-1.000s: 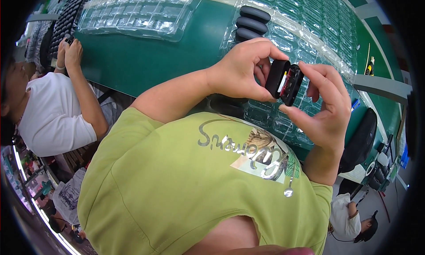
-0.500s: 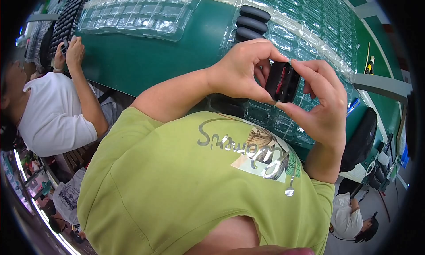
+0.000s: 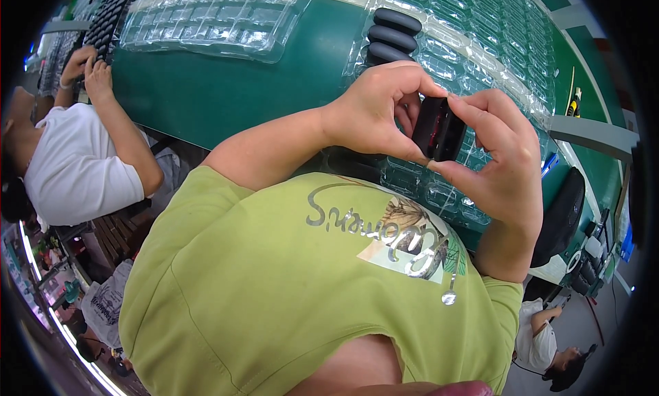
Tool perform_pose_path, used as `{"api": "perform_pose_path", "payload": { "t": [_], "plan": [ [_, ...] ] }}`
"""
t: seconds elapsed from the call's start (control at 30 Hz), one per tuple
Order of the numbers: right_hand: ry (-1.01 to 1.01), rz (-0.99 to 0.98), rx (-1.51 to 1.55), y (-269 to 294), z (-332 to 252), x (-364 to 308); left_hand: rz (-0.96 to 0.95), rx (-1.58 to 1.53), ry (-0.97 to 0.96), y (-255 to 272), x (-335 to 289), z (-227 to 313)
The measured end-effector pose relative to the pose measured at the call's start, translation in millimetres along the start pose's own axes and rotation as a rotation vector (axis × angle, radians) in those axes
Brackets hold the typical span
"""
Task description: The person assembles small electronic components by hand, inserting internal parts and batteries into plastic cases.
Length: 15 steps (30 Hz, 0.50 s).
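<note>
Between my two hands is a small hinged black case (image 3: 430, 127), partly open, with a strip of red showing inside. My left hand (image 3: 377, 107) grips its left half, thumb at the near end and index finger at the far end. On the other half, my right hand (image 3: 506, 149) has its thumb low and its fingertips along the top edge. Under them lies a clear plastic tray (image 3: 446, 70) with moulded pockets. Several rounded black cases (image 3: 392, 44) sit in a row at its left side, and more dark shapes (image 3: 353, 164) show below my left wrist.
A second clear tray (image 3: 213, 21) lies at the far left of the green table (image 3: 226, 94). A black cloth bag or cap (image 3: 559, 217) is at the right, near a yellow-and-black cutter (image 3: 574, 102). Beside me at left works a person in white (image 3: 89, 162).
The case's halves have come closer together, so less red shows inside. My right hand has shifted slightly. The person at left has moved both hands down to the dark row of items.
</note>
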State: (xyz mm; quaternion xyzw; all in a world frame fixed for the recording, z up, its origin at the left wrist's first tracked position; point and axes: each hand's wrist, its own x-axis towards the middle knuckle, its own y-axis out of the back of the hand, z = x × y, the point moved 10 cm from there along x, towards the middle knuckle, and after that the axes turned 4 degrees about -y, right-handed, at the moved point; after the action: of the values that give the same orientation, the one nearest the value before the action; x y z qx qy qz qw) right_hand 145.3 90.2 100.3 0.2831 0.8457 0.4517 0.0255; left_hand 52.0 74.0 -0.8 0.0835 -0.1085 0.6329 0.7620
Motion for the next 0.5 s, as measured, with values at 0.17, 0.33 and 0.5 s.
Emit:
{"api": "perform_pose_path", "payload": {
  "t": [0.17,0.33,0.5],
  "plan": [
    [0.012,-0.013,0.030,-1.6,1.3,1.1,0.014,0.030,-0.010,1.4,-0.5,1.7],
    [0.005,-0.012,-0.002,-6.7,1.7,-2.3,-0.041,0.090,0.001,-3.4,0.3,4.4],
    [-0.085,0.001,0.067,-5.8,10.0,-3.7,-0.026,0.055,-0.010,-1.8,2.0,3.4]
  ]
}}
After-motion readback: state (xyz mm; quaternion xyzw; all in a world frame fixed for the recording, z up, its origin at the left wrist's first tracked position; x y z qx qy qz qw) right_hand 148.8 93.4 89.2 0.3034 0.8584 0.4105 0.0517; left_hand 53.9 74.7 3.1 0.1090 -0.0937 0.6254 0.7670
